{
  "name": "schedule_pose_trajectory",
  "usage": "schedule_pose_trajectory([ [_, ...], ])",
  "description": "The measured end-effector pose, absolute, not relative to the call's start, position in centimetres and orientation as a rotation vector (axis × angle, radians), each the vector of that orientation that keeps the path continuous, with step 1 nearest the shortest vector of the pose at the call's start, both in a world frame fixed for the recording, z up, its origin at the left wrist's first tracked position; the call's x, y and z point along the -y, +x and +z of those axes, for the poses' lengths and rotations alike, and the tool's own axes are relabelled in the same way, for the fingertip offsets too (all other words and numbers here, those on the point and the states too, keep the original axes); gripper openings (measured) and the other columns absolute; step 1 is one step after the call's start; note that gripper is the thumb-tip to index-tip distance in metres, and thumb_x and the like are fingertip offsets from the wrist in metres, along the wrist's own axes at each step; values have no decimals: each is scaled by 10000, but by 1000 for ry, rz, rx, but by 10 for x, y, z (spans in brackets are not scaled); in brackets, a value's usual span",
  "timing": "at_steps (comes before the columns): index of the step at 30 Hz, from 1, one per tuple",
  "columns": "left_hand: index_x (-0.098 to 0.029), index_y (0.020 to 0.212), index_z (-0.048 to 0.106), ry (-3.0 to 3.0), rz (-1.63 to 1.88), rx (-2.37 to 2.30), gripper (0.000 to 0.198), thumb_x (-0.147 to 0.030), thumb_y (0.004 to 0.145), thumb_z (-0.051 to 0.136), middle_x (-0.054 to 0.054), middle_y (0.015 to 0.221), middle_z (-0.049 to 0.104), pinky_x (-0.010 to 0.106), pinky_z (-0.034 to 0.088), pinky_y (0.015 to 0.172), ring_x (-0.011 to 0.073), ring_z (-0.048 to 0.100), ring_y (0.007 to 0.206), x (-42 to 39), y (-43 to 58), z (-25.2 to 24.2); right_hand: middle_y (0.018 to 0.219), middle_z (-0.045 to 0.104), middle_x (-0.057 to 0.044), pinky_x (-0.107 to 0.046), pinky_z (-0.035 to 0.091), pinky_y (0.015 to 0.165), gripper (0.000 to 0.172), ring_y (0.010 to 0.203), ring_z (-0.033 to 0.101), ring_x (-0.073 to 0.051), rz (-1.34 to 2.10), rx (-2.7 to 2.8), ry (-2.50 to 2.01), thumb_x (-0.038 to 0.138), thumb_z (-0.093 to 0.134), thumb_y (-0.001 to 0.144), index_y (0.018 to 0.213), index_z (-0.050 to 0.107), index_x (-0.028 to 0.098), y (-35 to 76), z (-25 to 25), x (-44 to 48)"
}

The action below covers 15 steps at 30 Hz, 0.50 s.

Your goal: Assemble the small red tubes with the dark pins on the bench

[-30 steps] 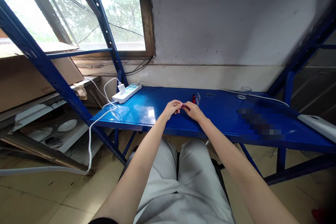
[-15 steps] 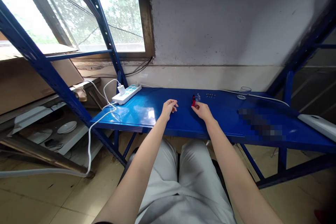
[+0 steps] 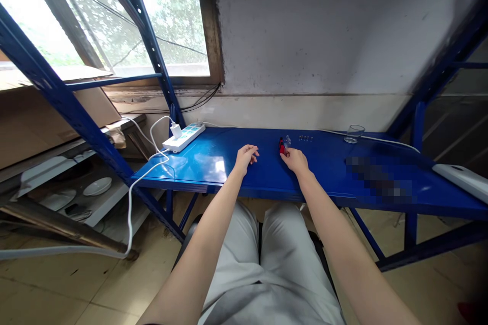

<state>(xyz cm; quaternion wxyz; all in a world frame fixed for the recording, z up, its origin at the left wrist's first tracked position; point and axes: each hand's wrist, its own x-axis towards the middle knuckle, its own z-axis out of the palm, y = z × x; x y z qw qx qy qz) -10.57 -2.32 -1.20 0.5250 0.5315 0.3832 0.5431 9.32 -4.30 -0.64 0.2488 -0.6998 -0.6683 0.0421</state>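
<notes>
My left hand [image 3: 245, 156] rests on the blue metal shelf [image 3: 213, 162], fingers loosely curled with nothing visible in them. My right hand [image 3: 294, 158] lies further right on the shelf, its fingertips pinched at a small red object [image 3: 281, 148] beside a tiny clear piece [image 3: 287, 140]. The red object is too small to name. A short row of small dark parts [image 3: 305, 137] lies just behind my right hand.
A white power strip [image 3: 184, 136] with a plugged charger and white cable sits at the shelf's left. A clear glass [image 3: 354, 133] stands at the back right, a white cable beside it. Blue rack uprights flank the shelf. White dishes [image 3: 97, 186] lie low left.
My hands were together at mid-shelf holding a small piece; they have parted. The right hand moved right to the red object and the left stayed resting on the shelf.
</notes>
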Motion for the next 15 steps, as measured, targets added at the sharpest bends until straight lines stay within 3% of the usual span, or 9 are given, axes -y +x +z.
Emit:
schedule_pose_trajectory([
  [15, -149, 762, 549, 1331, 1288, -951, 180, -326, 728, 560, 1, 628, 575, 183, 282, 383, 61, 488, 414, 22, -105, -13, 795, 673, -81, -247, 369, 482, 313, 706, 608, -195, 205, 1612, -2107, 460, 535, 794, 833, 686, 189, 102, -7, 43],
])
